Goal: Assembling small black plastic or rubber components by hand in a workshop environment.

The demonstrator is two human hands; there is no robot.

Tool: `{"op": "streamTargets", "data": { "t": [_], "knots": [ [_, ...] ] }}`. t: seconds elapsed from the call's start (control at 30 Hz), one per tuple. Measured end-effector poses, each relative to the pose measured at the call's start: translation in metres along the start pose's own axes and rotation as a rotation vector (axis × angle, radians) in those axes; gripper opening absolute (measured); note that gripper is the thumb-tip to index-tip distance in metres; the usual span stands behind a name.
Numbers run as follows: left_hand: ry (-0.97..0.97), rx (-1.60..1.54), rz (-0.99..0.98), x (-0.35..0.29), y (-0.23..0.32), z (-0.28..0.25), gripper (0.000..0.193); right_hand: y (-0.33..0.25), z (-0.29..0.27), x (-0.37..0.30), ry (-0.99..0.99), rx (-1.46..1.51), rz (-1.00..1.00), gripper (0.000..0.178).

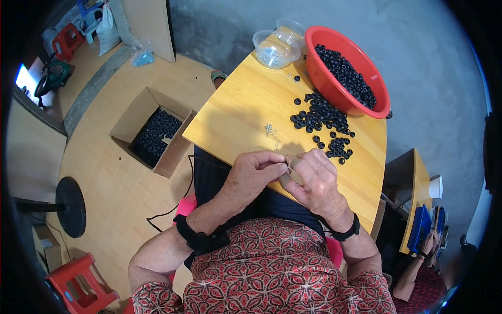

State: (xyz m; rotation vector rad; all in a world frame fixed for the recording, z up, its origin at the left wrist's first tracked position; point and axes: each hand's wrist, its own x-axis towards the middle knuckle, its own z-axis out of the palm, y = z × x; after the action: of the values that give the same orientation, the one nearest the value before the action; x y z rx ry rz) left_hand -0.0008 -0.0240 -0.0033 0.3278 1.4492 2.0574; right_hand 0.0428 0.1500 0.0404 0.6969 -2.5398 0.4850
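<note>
My left hand point(251, 175) and my right hand point(319, 183) meet at the near edge of the yellow wooden table point(230, 120). Thumb and forefinger of the left are pinched together. The right hand's fingers are curled in against them, with beige coverings on some fingertips. Whatever lies between the fingertips is too small and hidden to name. Just beyond the hands is a little pile of small, shiny metal pieces point(271, 133). Many small black rings with a hole through them point(324, 118) are strewn to the right of that pile.
A red basin point(334, 73) of black rings and a clear plastic tub point(271, 55) stand at the table's far side. On the floor at left are a cardboard box point(170, 152) of black parts and a red stool point(81, 282). Another person's arm point(410, 277) reaches a blue tray point(419, 230).
</note>
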Motion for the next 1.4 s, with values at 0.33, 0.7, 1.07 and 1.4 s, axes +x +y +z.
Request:
{"op": "streamTargets", "data": {
  "t": [0.33,0.7,1.07,1.4],
  "knots": [
    [0.029,0.041,0.032,0.0,0.0031,0.0027,0.018,0.0027,-0.0081,0.0006,-0.025,-0.005,0.011,0.036],
    [-0.026,0.245,0.018,-0.0009,0.0069,-0.0011,0.022,0.0055,-0.0072,0.0028,0.015,-0.061,-0.035,0.03],
    [-0.025,0.296,0.017,-0.003,0.0045,0.0004,0.021,0.0066,-0.0073,0.0038,-0.035,-0.047,-0.128,0.027],
    [-0.052,0.247,0.002,-0.0037,0.0055,0.0006,0.02,0.0024,-0.003,0.0001,0.016,0.022,-0.107,0.026]
  ]
}}
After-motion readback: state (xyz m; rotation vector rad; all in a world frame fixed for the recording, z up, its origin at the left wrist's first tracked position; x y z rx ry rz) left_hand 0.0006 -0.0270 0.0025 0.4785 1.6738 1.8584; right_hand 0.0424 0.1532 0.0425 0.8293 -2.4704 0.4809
